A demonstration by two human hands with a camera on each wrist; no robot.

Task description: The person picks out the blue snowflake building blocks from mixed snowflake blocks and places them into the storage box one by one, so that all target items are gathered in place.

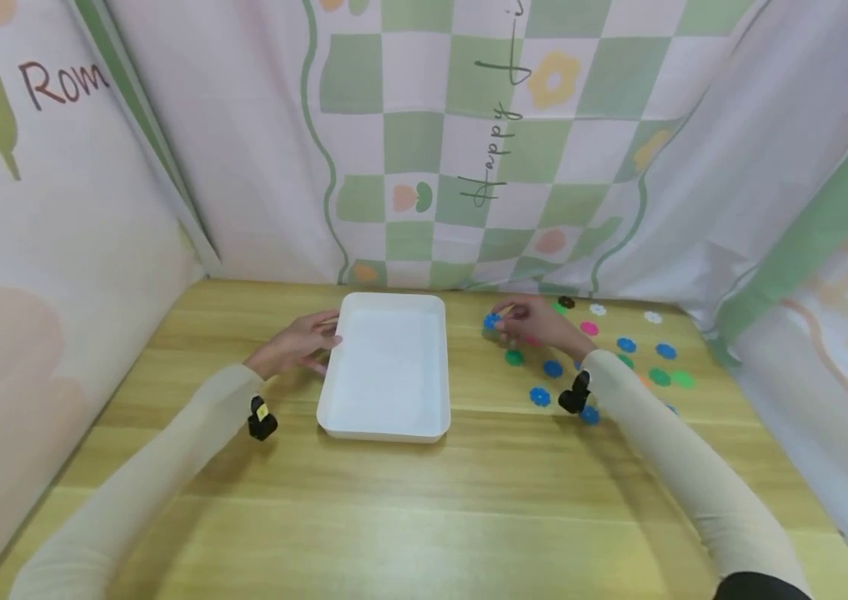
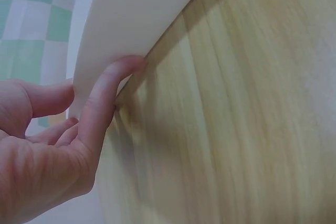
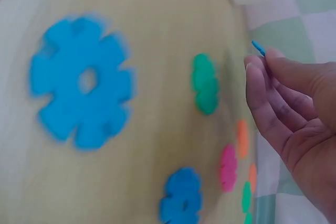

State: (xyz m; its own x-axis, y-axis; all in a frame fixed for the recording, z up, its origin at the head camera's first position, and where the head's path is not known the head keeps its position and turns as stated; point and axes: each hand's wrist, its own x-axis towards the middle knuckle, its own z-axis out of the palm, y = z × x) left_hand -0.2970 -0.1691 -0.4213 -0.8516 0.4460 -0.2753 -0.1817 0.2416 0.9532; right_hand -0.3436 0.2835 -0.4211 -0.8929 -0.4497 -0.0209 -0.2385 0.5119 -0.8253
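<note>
Right fingers (image 3: 258,88) pinch a blue disc (image 1: 491,322), left fingers (image 2: 101,98) grip a white tray (image 1: 386,371), arms (image 1: 682,467) outstretched.

The tray (image 1: 386,367) looks smooth plastic, the flower discs (image 1: 539,397) matt plastic, the tabletop (image 1: 386,500) wood-grained with a faint gloss, and the curtain (image 1: 416,137) matt, creased cloth.

A wood-grain table (image 1: 386,508) runs down to six o'clock. At twelve hangs a green-and-white checked curtain (image 1: 414,83) lettered "Happy", with a yellow flower (image 1: 553,80) at one. At ten, a pale cloth (image 1: 93,208) reads "Rom"; at three, another cloth (image 1: 836,367) carries a green band (image 1: 806,254).
</note>
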